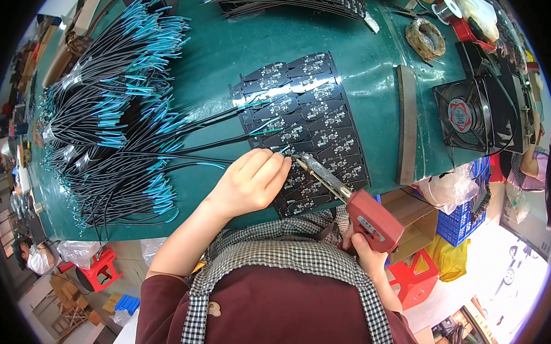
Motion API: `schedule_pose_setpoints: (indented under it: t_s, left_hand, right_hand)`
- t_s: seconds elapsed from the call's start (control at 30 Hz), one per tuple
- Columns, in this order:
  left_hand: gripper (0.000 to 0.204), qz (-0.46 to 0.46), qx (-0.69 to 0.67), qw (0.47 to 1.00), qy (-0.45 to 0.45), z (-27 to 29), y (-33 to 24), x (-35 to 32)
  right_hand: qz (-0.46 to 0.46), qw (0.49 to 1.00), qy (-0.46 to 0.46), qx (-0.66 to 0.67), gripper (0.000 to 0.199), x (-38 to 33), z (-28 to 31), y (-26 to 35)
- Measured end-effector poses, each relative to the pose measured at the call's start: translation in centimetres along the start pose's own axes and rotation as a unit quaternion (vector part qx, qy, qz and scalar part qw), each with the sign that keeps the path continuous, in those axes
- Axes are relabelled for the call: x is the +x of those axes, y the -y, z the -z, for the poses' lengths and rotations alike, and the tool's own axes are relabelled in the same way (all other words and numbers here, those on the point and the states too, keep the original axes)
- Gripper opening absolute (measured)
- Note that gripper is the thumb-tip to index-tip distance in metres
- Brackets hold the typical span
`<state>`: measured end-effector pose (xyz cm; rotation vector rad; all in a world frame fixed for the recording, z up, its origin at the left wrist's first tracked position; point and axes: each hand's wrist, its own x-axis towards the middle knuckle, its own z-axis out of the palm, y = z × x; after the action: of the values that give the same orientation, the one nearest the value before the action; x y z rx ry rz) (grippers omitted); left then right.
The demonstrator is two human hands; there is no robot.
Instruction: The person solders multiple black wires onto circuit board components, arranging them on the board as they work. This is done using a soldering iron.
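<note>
My left hand (pixel 248 182) is closed, its fingertips pinching the end of a thin black cable (pixel 194 157) against a panel of black circuit boards (pixel 335 116). A bit of blue wire shows at those fingertips. My right hand (pixel 366 254) wraps round the grip of a red soldering gun (pixel 376 221), partly hidden behind its body. The gun's tip meets the panel right beside my left fingertips. Farther up the panel, more black cables with blue and green wire ends lie across its left part. The panel rests flat on the green table mat (pixel 216 51).
Bundles of black cables (pixel 123 185) with blue ends cover the left side. More board panels (pixel 293 4) are stacked at the far edge. On the right are a grey bar (pixel 406 125), a fan (pixel 462 115), a round crusted dish (pixel 426 39) and a solder spool (pixel 446 9).
</note>
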<state>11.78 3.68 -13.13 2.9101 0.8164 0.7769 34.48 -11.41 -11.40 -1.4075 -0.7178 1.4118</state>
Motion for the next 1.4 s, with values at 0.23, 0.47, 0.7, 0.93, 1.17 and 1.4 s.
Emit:
schedule_pose_setpoints:
  t_s: [0.23, 0.47, 0.7, 0.93, 1.17, 1.4]
  left_hand:
    - [0.026, 0.002, -0.001, 1.0, -0.007, -0.1, 0.1, 0.0]
    - [0.029, 0.014, -0.012, 1.0, -0.008, 0.2, -0.2, 0.0]
    - [0.028, 0.112, -0.012, 0.991, -0.07, 2.2, -0.3, -2.6]
    - [0.024, 0.218, 0.049, 0.975, 0.005, 5.1, 1.7, -6.7]
    - [0.023, 0.166, 0.033, 0.985, -0.02, 4.2, 2.3, -6.6]
    - [0.031, 0.041, -0.032, 0.997, -0.056, 1.3, -2.5, -1.5]
  right_hand:
    - [0.017, 0.998, 0.008, -0.053, 0.054, 0.0, -0.2, 0.3]
    - [0.06, 0.996, -0.002, 0.059, 0.052, -0.6, 0.2, 0.2]
    - [0.086, 0.996, -0.03, 0.02, 0.053, -0.6, 0.0, 0.1]
    - [0.085, 0.996, -0.031, 0.01, 0.052, -0.7, -0.2, 0.1]
    - [0.084, 0.995, -0.049, 0.02, 0.055, -1.2, 0.1, 0.1]
    - [0.111, 0.992, -0.05, 0.023, 0.057, -1.3, 0.7, 0.3]
